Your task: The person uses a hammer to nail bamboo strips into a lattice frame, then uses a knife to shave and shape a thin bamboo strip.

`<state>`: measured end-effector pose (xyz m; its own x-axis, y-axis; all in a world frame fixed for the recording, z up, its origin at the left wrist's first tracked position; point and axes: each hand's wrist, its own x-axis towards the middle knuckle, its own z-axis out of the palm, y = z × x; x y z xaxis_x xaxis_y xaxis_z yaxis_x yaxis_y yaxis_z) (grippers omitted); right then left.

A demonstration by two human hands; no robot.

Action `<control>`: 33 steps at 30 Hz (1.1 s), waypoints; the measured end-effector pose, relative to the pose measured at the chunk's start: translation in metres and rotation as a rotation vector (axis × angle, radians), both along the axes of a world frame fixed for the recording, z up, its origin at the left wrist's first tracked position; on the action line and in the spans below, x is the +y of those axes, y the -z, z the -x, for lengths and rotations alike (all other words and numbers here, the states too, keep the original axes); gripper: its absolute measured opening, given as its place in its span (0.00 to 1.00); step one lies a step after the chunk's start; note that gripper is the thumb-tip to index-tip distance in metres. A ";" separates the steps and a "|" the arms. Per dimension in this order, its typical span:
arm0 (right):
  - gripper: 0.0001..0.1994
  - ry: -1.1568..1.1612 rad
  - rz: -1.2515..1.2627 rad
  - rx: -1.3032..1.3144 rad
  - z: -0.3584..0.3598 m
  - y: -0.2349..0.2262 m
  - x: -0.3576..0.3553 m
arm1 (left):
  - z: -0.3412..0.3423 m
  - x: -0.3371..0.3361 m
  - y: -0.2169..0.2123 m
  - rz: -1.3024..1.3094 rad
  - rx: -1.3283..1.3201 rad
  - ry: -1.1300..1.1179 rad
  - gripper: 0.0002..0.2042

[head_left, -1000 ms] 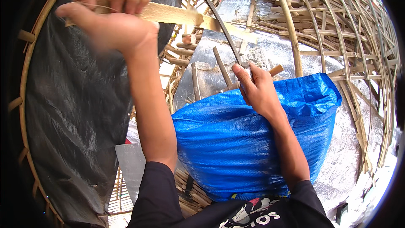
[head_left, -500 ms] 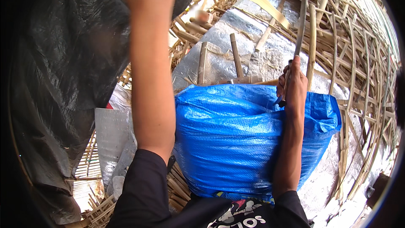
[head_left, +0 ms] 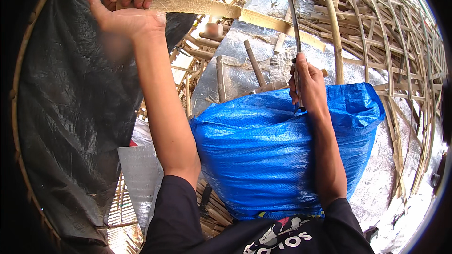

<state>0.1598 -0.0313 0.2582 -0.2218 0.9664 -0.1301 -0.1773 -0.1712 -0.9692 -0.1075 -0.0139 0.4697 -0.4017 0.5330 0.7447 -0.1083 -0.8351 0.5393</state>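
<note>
Head view: at upper left, left hand [head_left: 129,15] with fingers curled round bamboo strip [head_left: 195,5], running to upper centre; right of centre, right hand [head_left: 311,87] clamped on long-bladed knife [head_left: 293,16], crossing strip, cannot tell whether touching. Could skid toward left hand through strip twisting in one-handed hold, or nick blue sack [head_left: 263,160] through low swing.

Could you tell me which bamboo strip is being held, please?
The broad pale strip gripped by the left hand; the other strips lie piled at the upper right, untouched by either hand.
</note>
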 end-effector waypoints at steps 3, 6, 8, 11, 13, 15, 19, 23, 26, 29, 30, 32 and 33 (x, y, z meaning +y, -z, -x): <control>0.27 -0.075 -0.109 -0.005 -0.005 -0.009 -0.008 | -0.013 0.006 -0.004 -0.019 0.000 0.043 0.23; 0.25 -0.164 -0.224 -0.057 -0.010 -0.011 -0.016 | -0.031 0.006 -0.006 0.000 -0.048 0.042 0.23; 0.25 -0.228 -0.309 -0.158 -0.016 -0.015 -0.015 | -0.044 0.005 -0.008 0.014 -0.048 -0.011 0.24; 0.24 -0.289 -0.246 -0.112 -0.023 -0.024 -0.018 | -0.053 0.002 -0.009 0.025 0.012 -0.088 0.23; 0.24 -0.299 -0.209 -0.024 -0.023 -0.022 -0.018 | -0.053 0.003 -0.011 0.019 0.009 -0.057 0.23; 0.24 -0.306 -0.174 0.062 -0.024 -0.021 -0.020 | -0.054 0.007 -0.010 0.011 0.003 -0.023 0.23; 0.23 -0.357 -0.173 0.173 -0.030 -0.025 -0.018 | -0.071 0.009 -0.010 0.031 -0.078 -0.023 0.22; 0.24 -0.390 -0.129 0.320 -0.032 -0.025 -0.022 | -0.082 0.004 -0.011 0.037 -0.150 -0.074 0.21; 0.26 -0.402 -0.126 0.458 -0.031 -0.029 -0.028 | -0.081 -0.002 -0.014 0.005 -0.106 -0.060 0.21; 0.27 -0.431 -0.106 0.495 -0.029 -0.033 -0.033 | -0.084 -0.003 -0.014 -0.008 -0.134 -0.016 0.21; 0.26 -0.427 -0.125 0.494 -0.027 -0.033 -0.036 | -0.085 -0.004 -0.012 0.000 -0.133 -0.006 0.21; 0.26 -0.432 -0.151 0.454 -0.028 -0.035 -0.038 | -0.092 -0.004 -0.010 0.003 -0.128 0.006 0.21; 0.26 -0.431 -0.172 0.410 -0.028 -0.037 -0.040 | -0.096 -0.005 -0.009 0.018 -0.126 0.035 0.22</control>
<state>0.1876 -0.0711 0.2952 -0.5961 0.7782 0.1977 -0.4904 -0.1579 -0.8571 -0.0118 -0.0186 0.4791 -0.4725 0.5610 0.6797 -0.2053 -0.8201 0.5342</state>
